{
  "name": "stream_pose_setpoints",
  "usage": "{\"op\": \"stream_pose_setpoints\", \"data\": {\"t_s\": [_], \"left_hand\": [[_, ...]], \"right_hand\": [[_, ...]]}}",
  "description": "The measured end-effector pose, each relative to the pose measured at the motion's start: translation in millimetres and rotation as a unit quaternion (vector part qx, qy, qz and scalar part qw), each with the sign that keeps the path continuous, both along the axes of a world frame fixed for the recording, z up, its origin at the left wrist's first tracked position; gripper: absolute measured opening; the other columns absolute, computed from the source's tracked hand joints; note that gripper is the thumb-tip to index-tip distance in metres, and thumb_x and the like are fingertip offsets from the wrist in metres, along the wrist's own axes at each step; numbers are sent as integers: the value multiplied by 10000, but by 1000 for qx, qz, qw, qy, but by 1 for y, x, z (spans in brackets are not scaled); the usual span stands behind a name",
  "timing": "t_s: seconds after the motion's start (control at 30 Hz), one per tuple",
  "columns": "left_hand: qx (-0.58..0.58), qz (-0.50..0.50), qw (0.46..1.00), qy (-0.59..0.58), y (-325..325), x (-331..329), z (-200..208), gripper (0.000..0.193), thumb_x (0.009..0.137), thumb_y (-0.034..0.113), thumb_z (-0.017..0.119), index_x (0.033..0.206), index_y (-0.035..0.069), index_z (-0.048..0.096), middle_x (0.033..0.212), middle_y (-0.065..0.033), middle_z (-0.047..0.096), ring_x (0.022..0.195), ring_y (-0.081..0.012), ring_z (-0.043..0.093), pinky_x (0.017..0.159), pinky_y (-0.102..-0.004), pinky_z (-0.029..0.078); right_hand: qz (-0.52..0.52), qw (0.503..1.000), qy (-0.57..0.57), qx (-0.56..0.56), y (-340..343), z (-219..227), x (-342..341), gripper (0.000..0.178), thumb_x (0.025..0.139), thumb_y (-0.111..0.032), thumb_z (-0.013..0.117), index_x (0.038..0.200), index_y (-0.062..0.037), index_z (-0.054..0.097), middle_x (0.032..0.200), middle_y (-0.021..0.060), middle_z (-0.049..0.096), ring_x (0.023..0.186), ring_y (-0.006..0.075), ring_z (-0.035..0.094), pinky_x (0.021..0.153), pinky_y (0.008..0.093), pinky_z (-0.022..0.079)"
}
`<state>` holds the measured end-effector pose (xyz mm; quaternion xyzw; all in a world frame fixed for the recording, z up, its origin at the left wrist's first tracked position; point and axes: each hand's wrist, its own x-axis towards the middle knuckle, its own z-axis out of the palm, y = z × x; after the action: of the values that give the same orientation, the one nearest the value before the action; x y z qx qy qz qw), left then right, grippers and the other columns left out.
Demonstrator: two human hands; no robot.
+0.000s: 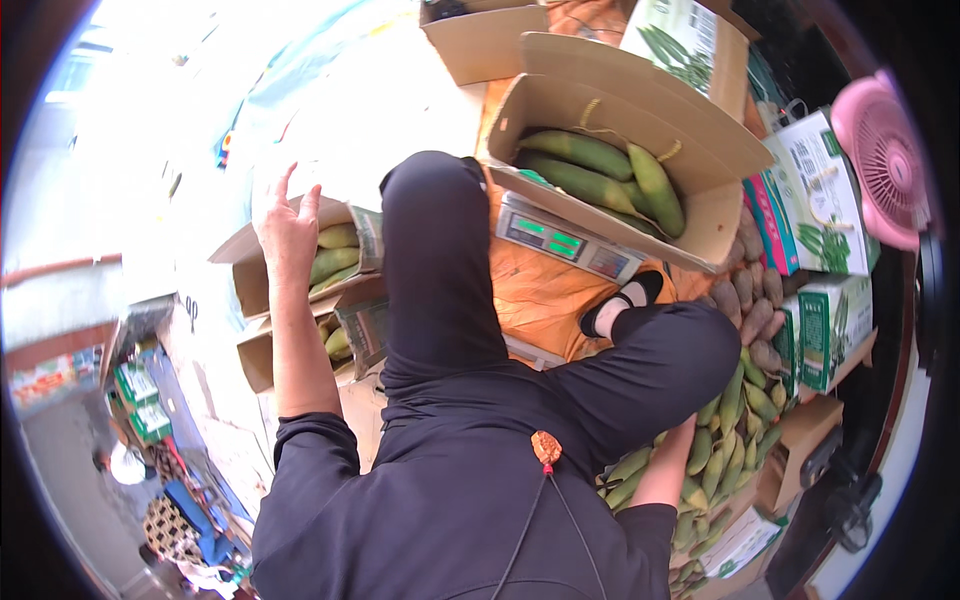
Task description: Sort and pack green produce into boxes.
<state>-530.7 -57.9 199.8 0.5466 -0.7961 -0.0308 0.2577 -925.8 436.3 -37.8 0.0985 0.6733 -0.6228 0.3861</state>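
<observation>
The left hand (287, 225) rests on the upper flap of an open cardboard box (262, 262) that holds green corn cobs (336, 252); its grip is released, fingers spread and pointing up, palm against the cardboard. A second open box (262, 360) of cobs sits just below the first, at the person's left side.

The right hand is hidden behind the bent right leg; only the right forearm (666, 470) shows, reaching down into a loose pile of green corn (728, 440), so whether its grip is clenched or released cannot be told.

The person sits in black clothes with knees drawn up; a foot in a black shoe with a white sock (622, 300) rests on an orange cloth (540, 290). Ahead of the left knee, a digital scale (565, 240) with green readouts carries a larger open carton (700, 215) holding 4 or so husked green cobs (600, 170). To the right of the scale lie brown cobs (750, 300), then printed green-and-white cartons (830, 200), and a pink fan (885, 160) near the right edge of the view.
</observation>
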Motion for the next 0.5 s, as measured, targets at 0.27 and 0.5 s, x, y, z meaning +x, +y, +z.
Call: {"op": "stream_pose_setpoints", "data": {"t_s": [0.27, 0.5], "left_hand": [[231, 52, 948, -211, 48, 88, -76, 457, 816, 397, 656, 1169, 116, 577, 1147, -103, 591, 1106, -283, 543, 976, -532, 353], [266, 102, 944, -165, 102, 108, -78, 300, 767, 292, 718, 903, 66, 576, 885, -114, 593, 892, -309, 577, 760, -415, 452]], "right_hand": [[52, 994, 98, 15, 0, 47, -78, 356, 953, -121, 485, 1290, -7, 505, 1233, 119, 568, 1062, 210, 581, 868, 319, 488], [135, 970, 195, 51, -44, 87, -69, 474, 944, -232, 513, 1343, 12, 437, 1248, 119, 563, 1099, 246, 567, 915, 362, 471]]}}
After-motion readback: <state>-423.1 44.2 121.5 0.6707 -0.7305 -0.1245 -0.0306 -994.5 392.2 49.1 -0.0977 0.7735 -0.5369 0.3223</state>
